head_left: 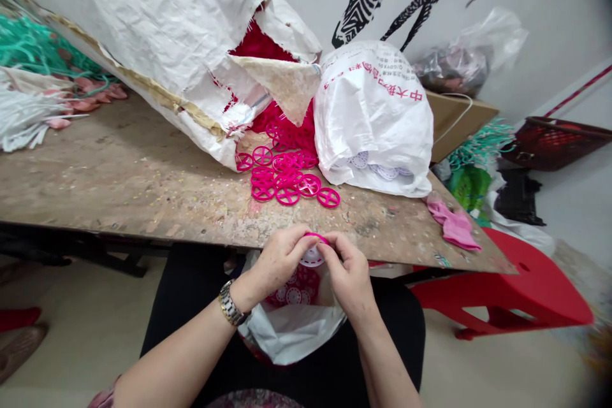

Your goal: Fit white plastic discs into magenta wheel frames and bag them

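Between my two hands, at the table's front edge, is a white perforated plastic disc (312, 257) with a pink ring (316, 237) along its top. My left hand (280, 261), a metal watch on its wrist, pinches the left side. From the right, my right hand (348, 271) grips the same piece with thumb and fingers. Below them an open white bag (296, 331) rests on my lap, with pink and white joined pieces (295, 290) inside. Just beyond my hands lies a pile of loose pink spoked rings (287, 180) on the table.
A large torn white sack (157, 25) spills the pink rings onto the wooden table (143, 185). Beside it stands a white printed bag (373, 115) with white discs at its mouth. A pink cloth (452, 223) lies near the right edge, above a red stool (516, 293).
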`<state>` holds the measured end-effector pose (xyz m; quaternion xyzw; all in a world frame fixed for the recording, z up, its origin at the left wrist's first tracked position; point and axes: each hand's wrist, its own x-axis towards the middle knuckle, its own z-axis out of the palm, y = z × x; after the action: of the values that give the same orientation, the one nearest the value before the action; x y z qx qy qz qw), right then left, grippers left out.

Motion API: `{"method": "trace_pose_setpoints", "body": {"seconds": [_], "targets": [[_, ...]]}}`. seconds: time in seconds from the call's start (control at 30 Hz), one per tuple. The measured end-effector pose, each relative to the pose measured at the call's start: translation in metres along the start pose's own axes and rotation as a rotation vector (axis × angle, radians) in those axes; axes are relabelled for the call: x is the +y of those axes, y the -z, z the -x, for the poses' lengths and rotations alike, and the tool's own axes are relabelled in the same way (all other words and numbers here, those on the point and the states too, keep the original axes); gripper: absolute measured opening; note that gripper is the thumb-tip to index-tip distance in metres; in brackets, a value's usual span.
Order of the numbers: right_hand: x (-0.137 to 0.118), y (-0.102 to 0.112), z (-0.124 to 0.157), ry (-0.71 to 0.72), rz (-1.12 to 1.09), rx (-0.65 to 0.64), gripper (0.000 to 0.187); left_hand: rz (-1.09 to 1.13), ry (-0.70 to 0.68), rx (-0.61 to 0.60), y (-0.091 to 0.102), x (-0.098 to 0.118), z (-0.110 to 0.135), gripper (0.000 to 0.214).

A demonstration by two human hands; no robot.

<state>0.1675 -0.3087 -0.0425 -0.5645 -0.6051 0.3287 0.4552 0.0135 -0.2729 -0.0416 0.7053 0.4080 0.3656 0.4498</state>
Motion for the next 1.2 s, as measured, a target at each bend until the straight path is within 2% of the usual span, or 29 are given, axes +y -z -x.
{"method": "trace_pose_setpoints", "body": {"seconds": [0.1, 0.23, 0.33, 0.43, 0.53, 0.8, 0.97, 1.03, 1.13, 1.2], "targets": [[0.002, -0.003, -0.002, -0.051, -0.055, 0.007, 0.018, 0.048, 0.019, -0.016, 0.001, 0.000, -0.001, 0.031], [0.007, -0.003, -0.008, -0.126, -0.154, 0.033, 0.020, 0.065, 0.022, -0.113, 0.008, 0.003, 0.000, 0.023], [0.009, -0.001, -0.010, -0.133, -0.188, 0.063, 0.020, 0.146, 0.120, -0.171, 0.008, 0.003, 0.004, 0.037], [0.009, 0.001, -0.009, -0.116, -0.200, 0.008, 0.021, 0.270, 0.200, -0.180, 0.006, 0.000, 0.005, 0.041], [0.007, 0.002, -0.005, -0.095, -0.176, -0.052, 0.020, 0.303, 0.200, -0.155, 0.005, 0.000, 0.005, 0.040], [0.010, -0.004, 0.002, -0.040, -0.126, 0.071, 0.014, 0.122, 0.107, -0.044, -0.004, -0.003, 0.010, 0.045], [0.011, 0.002, 0.003, -0.108, -0.177, -0.035, 0.017, 0.120, 0.214, -0.153, -0.003, -0.003, 0.010, 0.051], [0.011, 0.004, 0.005, -0.100, -0.162, -0.046, 0.019, 0.073, 0.183, -0.154, -0.003, -0.003, 0.011, 0.053], [0.012, 0.004, 0.011, -0.094, -0.131, -0.025, 0.018, 0.007, 0.066, -0.117, -0.007, -0.004, 0.015, 0.055], [0.014, 0.003, 0.015, -0.093, -0.116, 0.004, 0.017, 0.035, 0.081, -0.141, -0.010, -0.005, 0.017, 0.057]]}}
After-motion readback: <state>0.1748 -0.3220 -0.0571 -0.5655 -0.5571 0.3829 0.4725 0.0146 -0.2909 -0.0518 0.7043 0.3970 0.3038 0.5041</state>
